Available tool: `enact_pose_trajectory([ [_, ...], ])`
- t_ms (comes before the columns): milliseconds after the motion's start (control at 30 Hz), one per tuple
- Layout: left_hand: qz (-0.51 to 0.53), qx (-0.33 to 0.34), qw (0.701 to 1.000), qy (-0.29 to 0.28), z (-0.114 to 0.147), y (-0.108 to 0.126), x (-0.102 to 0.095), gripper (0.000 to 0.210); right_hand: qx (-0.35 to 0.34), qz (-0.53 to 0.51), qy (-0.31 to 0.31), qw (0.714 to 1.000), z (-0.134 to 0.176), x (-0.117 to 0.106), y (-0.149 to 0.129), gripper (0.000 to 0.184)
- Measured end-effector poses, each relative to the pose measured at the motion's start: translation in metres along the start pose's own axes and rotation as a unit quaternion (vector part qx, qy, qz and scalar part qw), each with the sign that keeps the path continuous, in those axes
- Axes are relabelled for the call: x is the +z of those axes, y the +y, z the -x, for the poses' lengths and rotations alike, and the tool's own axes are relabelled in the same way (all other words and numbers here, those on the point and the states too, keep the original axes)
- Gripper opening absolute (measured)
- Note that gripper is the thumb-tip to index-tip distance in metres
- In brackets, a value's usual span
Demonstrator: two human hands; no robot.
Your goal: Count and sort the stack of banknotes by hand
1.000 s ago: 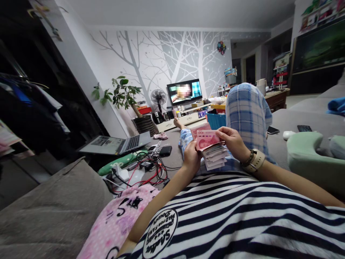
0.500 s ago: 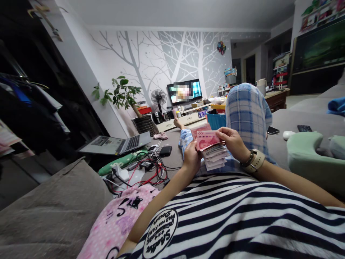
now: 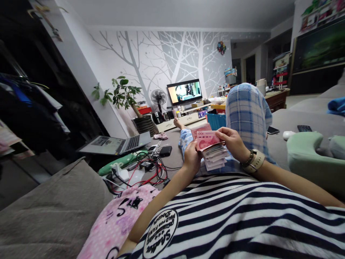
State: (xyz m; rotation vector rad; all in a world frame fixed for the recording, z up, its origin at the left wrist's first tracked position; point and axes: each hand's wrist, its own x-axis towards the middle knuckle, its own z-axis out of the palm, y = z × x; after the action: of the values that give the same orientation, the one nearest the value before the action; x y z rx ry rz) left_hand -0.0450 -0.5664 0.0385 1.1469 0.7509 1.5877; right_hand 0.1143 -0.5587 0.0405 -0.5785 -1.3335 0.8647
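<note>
My left hand [image 3: 192,157] is closed around the left side of a folded stack of banknotes [image 3: 206,141], held above my lap. The front note is pink-red and marked 100; more pink shows behind it. Below, the pale ends of several notes [image 3: 215,160] fan downward. My right hand [image 3: 232,142] pinches the upper right corner of the front note between thumb and fingers. A pale-strapped watch [image 3: 256,161] and a dark bracelet are on my right wrist. The left fingers are partly hidden behind the stack.
My raised knee in plaid trousers [image 3: 246,118] stands just beyond my right hand. To the left lie an open laptop [image 3: 115,143], tangled cables [image 3: 153,171] and a black box-shaped device [image 3: 165,151]. A green cushion [image 3: 304,151], a phone [image 3: 273,130] and a white mouse [image 3: 288,135] are at right.
Both hands stay almost still on the banknotes, with at most a very slight shift of the right fingers. The picture on the television differs.
</note>
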Motion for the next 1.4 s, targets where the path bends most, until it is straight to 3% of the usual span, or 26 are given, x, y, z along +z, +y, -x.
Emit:
enact_pose_trajectory([
  [300, 0.024, -0.011, 1.0, -0.004, -0.004, -0.003, 0.0, 0.012, 0.005, -0.007, 0.003, 1.0, 0.0, 0.001, 0.0, 0.041],
  [633, -0.045, 0.018, 0.999, 0.014, 0.004, 0.009, 0.001, 0.016, -0.003, -0.005, -0.002, 1.0, -0.001, 0.0, 0.001, 0.042],
  [1033, 0.005, 0.005, 1.0, 0.016, 0.002, 0.006, 0.004, 0.015, 0.004, -0.003, -0.002, 1.0, 0.0, 0.001, -0.001, 0.043],
  [1400, -0.025, 0.013, 0.999, 0.02, 0.004, 0.008, 0.005, 0.018, -0.001, 0.002, -0.001, 1.0, 0.0, 0.0, 0.0, 0.042],
])
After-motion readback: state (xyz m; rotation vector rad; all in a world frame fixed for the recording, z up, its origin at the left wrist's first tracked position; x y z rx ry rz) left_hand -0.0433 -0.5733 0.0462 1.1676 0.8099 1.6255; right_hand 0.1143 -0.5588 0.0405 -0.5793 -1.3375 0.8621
